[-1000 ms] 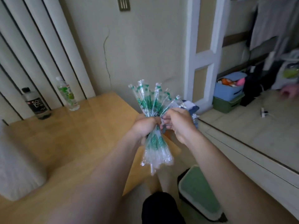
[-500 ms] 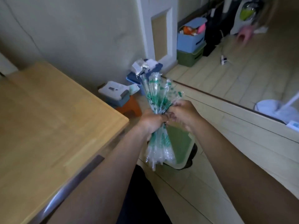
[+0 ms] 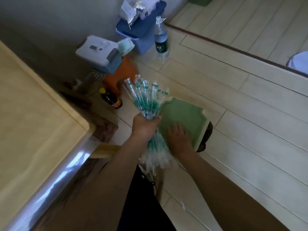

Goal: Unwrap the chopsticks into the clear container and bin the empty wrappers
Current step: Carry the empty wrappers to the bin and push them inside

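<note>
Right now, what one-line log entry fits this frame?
left hand: grips bundle of clear green-printed plastic wrappers | right hand: flat on pale green bin lid | bundle: not yet binned

Clear, crinkly plastic wrappers [image 3: 146,100] with green print. A bin lid [image 3: 183,115] of smooth matt green plastic. Pale wood-plank floor [image 3: 250,130], faintly glossy. Light wooden worktop [image 3: 33,122] with a shiny edge.

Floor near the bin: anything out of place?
A pale scrap lies loose on the floor, outside the bin; maybe a wrapper bit, too small to tell. Nothing else stands out.
</note>
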A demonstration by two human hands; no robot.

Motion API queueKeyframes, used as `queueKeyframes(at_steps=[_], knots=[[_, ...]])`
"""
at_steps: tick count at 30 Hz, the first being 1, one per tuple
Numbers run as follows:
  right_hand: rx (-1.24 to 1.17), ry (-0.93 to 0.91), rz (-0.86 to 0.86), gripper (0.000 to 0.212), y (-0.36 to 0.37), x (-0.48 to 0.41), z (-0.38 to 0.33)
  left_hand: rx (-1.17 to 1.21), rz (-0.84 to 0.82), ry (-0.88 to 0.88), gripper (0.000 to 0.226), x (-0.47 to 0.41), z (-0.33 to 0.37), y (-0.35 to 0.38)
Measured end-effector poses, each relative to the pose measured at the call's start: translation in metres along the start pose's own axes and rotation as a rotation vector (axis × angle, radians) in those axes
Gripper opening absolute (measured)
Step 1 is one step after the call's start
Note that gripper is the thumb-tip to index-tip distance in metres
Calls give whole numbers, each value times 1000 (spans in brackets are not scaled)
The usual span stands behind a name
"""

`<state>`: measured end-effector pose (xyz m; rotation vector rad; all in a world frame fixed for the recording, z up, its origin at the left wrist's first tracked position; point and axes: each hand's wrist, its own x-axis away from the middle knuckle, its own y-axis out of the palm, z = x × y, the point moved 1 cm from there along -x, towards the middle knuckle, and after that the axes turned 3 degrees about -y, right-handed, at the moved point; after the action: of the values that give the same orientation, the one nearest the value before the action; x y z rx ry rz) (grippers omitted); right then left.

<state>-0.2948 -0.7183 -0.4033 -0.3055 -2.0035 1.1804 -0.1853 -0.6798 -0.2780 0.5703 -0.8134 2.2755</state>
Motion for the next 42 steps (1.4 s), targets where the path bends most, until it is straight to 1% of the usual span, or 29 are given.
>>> queueKeyframes(at_steps=[3, 5, 6, 7, 10, 12, 14, 15, 17, 18, 20, 23, 25, 26, 27, 29, 31, 33, 35, 37, 40, 42], knots=[[129, 7, 62, 57, 13, -10, 0, 13, 19, -37, 16, -17, -11, 4], [198, 27, 61, 46, 11, -13, 0, 35, 26, -65, 16, -24, -17, 5], [227, 14, 51, 44, 10, -14, 1, 44, 26, -80, 16, -26, -20, 5], [263, -9, 48, 45, 10, -16, 2, 53, 25, -94, 18, -27, -21, 5], [319, -27, 85, 55, 10, -18, 8, 61, 28, -134, 34, -32, -29, 8], [283, -77, 151, 55, 8, -16, 11, 94, 24, -142, 43, -36, -34, 10], [240, -111, 206, 48, -5, -10, 13, 119, 26, -143, 47, -37, -36, 11], [218, -128, 230, 43, -17, -7, 13, 129, 36, -142, 42, -37, -36, 10], [156, -195, 271, 33, -45, -3, 16, 145, 73, -139, 21, -39, -38, 8], [119, -224, 302, 27, -60, -3, 19, 155, 89, -142, 16, -42, -40, 8], [27, -246, 329, 18, -88, -4, 31, 181, 112, -154, 19, -46, -44, 8], [-163, -262, 383, 14, -132, -7, 49, 207, 83, -173, 19, -51, -49, 9], [-258, -245, 444, 15, -155, -14, 60, 186, 28, -187, 26, -52, -54, 12], [-268, -233, 472, 16, -164, -19, 65, 167, 3, -191, 29, -52, -56, 15], [-261, -228, 495, 17, -172, -24, 70, 141, -18, -189, 29, -52, -58, 18], [-225, -202, 499, 21, -186, -35, 79, 89, -63, -171, 23, -54, -63, 28], [-149, -125, 465, 23, -198, -47, 89, 61, -117, -161, 17, -54, -67, 39], [-61, -12, 434, 19, -208, -57, 101, 48, -130, -163, 22, -57, -70, 50], [-17, 100, 412, 27, -213, -65, 109, 75, -123, -198, 29, -61, -69, 62], [-26, 164, 428, 34, -212, -72, 112, 132, -117, -250, 27, -65, -65, 75], [-15, 202, 521, 41, -201, -78, 109, 187, -94, -275, 30, -78, -61, 97], [-44, 167, 655, 43, -190, -77, 106, 153, -79, -258, 28, -86, -59, 110]])
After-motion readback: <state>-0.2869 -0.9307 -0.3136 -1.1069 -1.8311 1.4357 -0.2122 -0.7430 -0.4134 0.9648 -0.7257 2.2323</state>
